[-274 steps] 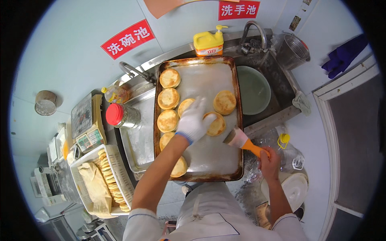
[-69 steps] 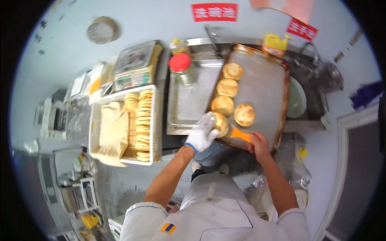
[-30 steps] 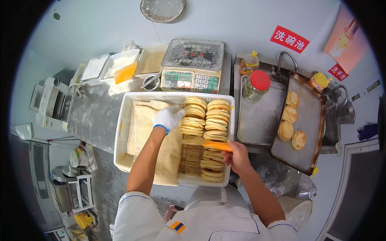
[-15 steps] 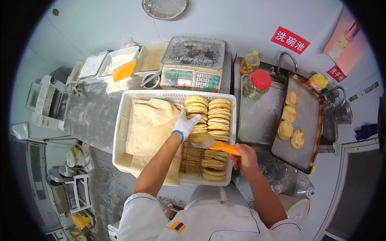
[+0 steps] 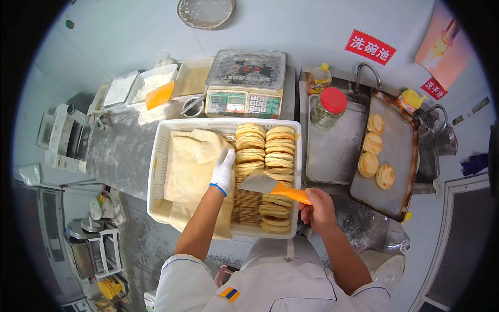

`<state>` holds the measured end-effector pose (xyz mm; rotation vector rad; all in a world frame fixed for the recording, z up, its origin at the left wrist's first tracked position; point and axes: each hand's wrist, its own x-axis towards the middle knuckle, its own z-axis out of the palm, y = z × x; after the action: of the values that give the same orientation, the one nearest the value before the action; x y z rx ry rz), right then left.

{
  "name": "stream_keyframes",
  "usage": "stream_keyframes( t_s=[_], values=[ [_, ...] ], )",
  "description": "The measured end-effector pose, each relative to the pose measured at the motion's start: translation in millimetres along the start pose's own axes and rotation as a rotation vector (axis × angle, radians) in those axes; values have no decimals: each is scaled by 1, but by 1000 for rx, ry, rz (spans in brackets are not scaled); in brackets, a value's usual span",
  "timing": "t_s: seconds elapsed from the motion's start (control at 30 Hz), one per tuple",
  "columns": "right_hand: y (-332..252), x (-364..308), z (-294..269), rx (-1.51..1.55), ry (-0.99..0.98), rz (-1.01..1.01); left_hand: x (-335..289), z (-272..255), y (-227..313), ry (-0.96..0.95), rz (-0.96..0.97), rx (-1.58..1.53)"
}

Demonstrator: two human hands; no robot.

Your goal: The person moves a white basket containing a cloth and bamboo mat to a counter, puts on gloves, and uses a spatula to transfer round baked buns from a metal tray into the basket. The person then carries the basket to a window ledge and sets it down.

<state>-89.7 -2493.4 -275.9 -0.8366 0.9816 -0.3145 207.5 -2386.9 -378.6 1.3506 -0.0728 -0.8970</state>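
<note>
**Head view: scraper over the basket of flat cakes**

Head view, and I see both hands over the white slatted basket (image 5: 158, 171) in the middle of the frame. The right hand (image 5: 318, 210), bare, has its fingers closed around the orange handle of a scraper (image 5: 273, 186). Its long axis runs from the hand at lower right up-left to the pale blade, which lies over the stacked flat cakes (image 5: 265, 156). The gloved left hand (image 5: 224, 169) rests flat, fingers together and holding nothing, just left of the blade, at the edge of the left row of cakes and beside the beige cloth (image 5: 189, 171). So the cakes lie directly under and just above both hands; the left hand is nearer the left row, the scraper blade nearer the right row.

To the right of centre a baking tray (image 5: 397, 171) carries four round cakes. A glass jar with a red lid (image 5: 329, 106) stands left of it, a small bottle with a yellow cap (image 5: 318, 78) above the jar, and a yellow-capped container (image 5: 408, 100) at the tray's top corner. Two red rectangular signs with white characters hang on the wall at upper right (image 5: 370, 47) (image 5: 435, 88). A weighing scale (image 5: 245, 83) sits above the basket on the floury tabletop (image 5: 117, 151).
</note>
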Motion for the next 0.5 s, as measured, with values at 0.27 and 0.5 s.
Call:
stream_keyframes(
  t_s=[0.27,0.5],
  values=[
    [-12,-26,-81,235,6,-160,-42,26,15,72,430,435],
    [-43,-104,-315,192,531,-379,-127,214,14,-537,837,925]
  ],
)
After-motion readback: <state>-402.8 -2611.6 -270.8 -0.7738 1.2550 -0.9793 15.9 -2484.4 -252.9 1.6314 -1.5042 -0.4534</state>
